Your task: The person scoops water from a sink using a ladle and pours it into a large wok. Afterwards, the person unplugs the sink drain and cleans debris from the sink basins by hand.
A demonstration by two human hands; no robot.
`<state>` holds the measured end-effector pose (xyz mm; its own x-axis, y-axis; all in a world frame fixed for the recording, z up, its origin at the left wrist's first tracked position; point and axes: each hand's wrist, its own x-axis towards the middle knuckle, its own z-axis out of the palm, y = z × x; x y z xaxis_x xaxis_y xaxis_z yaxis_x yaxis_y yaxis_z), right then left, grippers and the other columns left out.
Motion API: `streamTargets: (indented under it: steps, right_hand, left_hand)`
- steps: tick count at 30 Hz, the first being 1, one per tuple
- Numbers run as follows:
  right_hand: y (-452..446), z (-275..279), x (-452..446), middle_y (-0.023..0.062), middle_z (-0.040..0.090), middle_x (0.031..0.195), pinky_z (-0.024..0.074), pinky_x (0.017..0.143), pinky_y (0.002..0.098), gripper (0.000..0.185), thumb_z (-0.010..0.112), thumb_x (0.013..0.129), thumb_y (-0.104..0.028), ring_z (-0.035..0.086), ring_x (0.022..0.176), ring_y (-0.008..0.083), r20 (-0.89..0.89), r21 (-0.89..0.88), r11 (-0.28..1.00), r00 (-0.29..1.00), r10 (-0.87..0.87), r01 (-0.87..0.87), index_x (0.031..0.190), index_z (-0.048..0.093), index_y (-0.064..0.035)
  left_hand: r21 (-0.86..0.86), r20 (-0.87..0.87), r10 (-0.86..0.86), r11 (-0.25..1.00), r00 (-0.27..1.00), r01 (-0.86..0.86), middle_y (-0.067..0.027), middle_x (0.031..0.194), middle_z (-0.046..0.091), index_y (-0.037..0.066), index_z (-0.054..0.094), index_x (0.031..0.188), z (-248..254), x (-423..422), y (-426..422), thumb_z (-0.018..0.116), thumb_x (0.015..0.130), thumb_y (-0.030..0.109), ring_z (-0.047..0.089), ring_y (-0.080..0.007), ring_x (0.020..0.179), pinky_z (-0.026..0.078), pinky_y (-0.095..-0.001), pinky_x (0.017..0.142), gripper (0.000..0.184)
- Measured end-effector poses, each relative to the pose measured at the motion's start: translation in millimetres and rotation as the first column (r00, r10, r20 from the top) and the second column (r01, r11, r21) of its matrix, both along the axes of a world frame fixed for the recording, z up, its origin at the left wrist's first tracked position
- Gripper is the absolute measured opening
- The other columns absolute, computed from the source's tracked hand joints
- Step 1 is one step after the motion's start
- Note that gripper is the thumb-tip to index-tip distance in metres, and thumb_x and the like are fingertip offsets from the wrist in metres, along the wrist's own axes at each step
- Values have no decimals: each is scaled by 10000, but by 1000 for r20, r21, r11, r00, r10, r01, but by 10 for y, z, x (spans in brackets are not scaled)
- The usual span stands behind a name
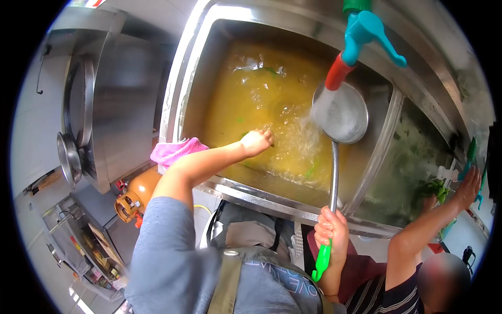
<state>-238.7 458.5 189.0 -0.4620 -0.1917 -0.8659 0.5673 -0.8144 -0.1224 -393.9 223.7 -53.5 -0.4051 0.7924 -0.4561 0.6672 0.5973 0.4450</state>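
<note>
My right hand (332, 230) is closed around the green handle end of a long-handled skimmer (342, 112). Its round metal head is tilted over the right side of the sink (189, 99), under the red spout of a tap (361, 34). Water runs onto the head and splashes off to the left; whether the head is mesh or solid I cannot make out. Over the cloudy yellowish water (225, 115), my left hand (256, 142) has its fingers curled together. What they hold, if anything, is hidden. Small green bits float in the water nearby.
A pink cloth (178, 150) hangs over the sink's near left corner. At right, a co-worker's hand (467, 189) is by leafy greens (434, 191) at a second basin (400, 157). An orange gas cylinder (144, 191) stands low on the left.
</note>
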Motion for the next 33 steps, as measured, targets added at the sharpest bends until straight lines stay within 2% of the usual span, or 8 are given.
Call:
streamTargets:
  steps: [3, 8, 14, 18, 22, 27, 31, 33]
  right_hand:
    - [13, 15, -1, -41, 309, 522, 253, 285, 187, 143, 431, 875, -135, 284, 355, 33, 0, -1, 1000, 1000, -1, 1, 745, 393, -88]
    - [-30, 34, 80, -42, 310, 517, 252, 282, 181, 180, 426, 873, -126, 284, 348, 32, -43, -40, 999, 999, -31, 29, 703, 373, -99]
    - [-28, -24, 238, -40, 305, 511, 250, 278, 182, 176, 427, 872, -127, 278, 348, 34, -96, -125, 992, 995, -34, 22, 705, 378, -100]
    - [-28, 68, 290, -34, 301, 506, 248, 281, 192, 161, 426, 878, -146, 277, 351, 43, -59, -57, 995, 995, 75, -78, 728, 389, -102]
    - [-68, 162, 391, -31, 299, 501, 245, 283, 193, 191, 421, 883, -151, 277, 352, 43, -81, -53, 993, 991, 102, -107, 706, 370, -101]
    - [-131, 49, 444, -33, 294, 497, 245, 285, 191, 203, 412, 887, -143, 274, 357, 43, -136, -67, 993, 987, 84, -94, 695, 361, -101]
    - [-229, 82, 472, -34, 293, 495, 244, 287, 192, 208, 413, 887, -145, 273, 360, 45, -154, -52, 995, 985, 75, -84, 692, 357, -105]
    - [-302, 114, 470, -33, 295, 494, 244, 287, 192, 213, 416, 887, -146, 274, 361, 45, -166, -26, 996, 982, 85, -91, 687, 354, -106]
  left_hand:
    - [217, -384, 84, 976, 919, 1, -143, 958, 513, 54, 589, 876, 451, -88, -74, 513, 762, 187, 497, -275, 958, 389, -428, 825, 191]
    - [245, -278, 422, 900, 863, -361, -86, 934, 523, 58, 578, 731, 1105, -887, 90, 594, 735, 189, 533, -264, 765, 402, -405, 706, 133]
    - [488, -757, 530, 848, 382, -207, -110, 1041, 470, 58, 556, 852, 1477, -2179, 559, 535, 675, 77, 477, -257, 971, 327, -431, 829, 180]
    - [397, -664, 608, 779, 434, -485, -146, 1157, 434, 73, 492, 1053, 1206, -2389, 835, 521, 717, 87, 466, -269, 1034, 303, -458, 867, 337]
    - [453, -723, 550, 834, 418, -315, -185, 1217, 396, 75, 475, 1112, 1219, -2074, 801, 536, 683, 73, 460, -282, 1057, 292, -463, 877, 433]
    - [616, -213, 686, 647, 696, -449, -187, 893, 568, 30, 549, 926, 1100, -1640, 981, 500, 693, 54, 546, -350, 837, 450, -404, 730, 239]
    - [344, 522, 787, 160, 330, -925, -133, 754, 616, 32, 619, 829, 1302, -1389, 1503, 509, 755, 101, 587, -242, 722, 457, -333, 682, 149]
    - [100, 683, 711, 137, 168, -985, -98, 685, 593, 12, 601, 767, 833, -1466, 1795, 515, 746, 98, 542, -180, 580, 445, -310, 548, 123]
